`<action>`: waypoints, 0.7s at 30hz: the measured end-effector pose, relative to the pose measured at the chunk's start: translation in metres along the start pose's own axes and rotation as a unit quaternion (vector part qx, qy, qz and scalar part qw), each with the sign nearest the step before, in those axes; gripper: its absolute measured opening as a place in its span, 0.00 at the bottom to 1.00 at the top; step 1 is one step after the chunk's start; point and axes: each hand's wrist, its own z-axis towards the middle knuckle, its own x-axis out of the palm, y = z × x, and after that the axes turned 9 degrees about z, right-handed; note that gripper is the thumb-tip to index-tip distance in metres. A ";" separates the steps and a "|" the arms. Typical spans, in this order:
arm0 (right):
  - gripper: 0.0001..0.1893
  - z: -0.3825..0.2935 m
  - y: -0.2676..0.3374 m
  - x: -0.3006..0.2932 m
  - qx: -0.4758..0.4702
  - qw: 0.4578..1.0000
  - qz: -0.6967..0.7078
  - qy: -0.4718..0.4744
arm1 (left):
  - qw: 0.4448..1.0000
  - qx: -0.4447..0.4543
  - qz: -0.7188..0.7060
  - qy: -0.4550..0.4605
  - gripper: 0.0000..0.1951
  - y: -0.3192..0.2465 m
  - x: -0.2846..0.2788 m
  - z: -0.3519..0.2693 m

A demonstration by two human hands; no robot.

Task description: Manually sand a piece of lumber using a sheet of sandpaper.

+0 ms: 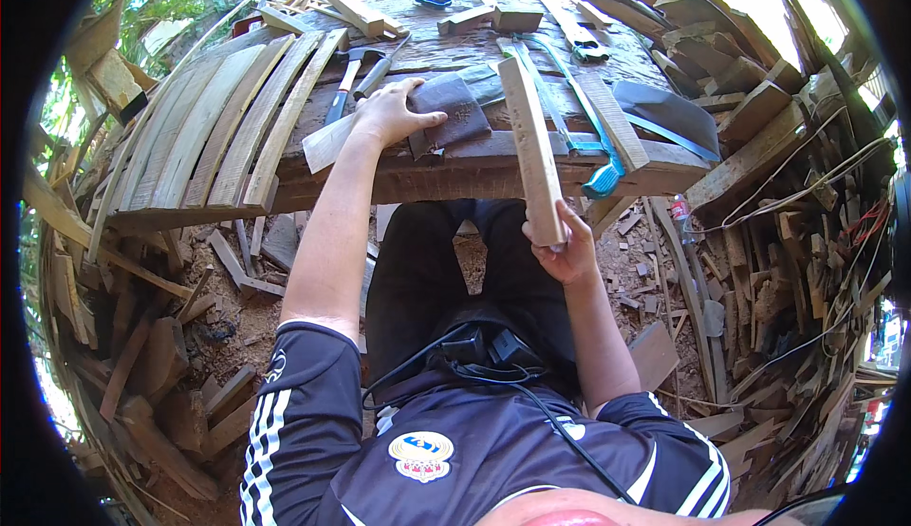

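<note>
My right hand (562, 241) grips the near end of a squared wooden strip (530, 141), which slants up over the workbench's front edge. My left hand (395, 109) is at a dark sheet of sandpaper (459, 102), thumb laid on it and fingers spread at its far corner; whether it grips the sheet is unclear. A pale wood offcut (327, 143) lies partly under my left wrist. Just beyond that hand are a hammer (345, 84) and a tool with a dark handle (374, 77). A hacksaw with a teal frame (580, 91) lies right of the strip, its handle overhanging the edge.
Several wooden slats (203, 124) lie side by side on the bench's left. Wood blocks (516, 19) and a small black case (433, 0) sit at the back. A dark sheet (669, 113) lies far right. Stacked timber (747, 91) crowds the right; offcuts (238, 270) litter the ground.
</note>
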 end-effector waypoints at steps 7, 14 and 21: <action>0.30 -0.006 -0.019 0.039 -0.044 0.957 -0.270 -0.100 | 1.000 0.003 -0.007 0.001 0.49 -0.003 0.001 -0.002; 0.39 -0.006 -0.018 0.072 -0.167 0.838 -0.508 -0.103 | 0.999 -0.003 -0.031 0.012 0.48 -0.003 0.002 0.003; 0.20 0.053 -0.007 0.155 -0.184 0.368 -0.908 -0.077 | 0.999 0.003 -0.016 0.047 0.48 0.022 0.005 0.020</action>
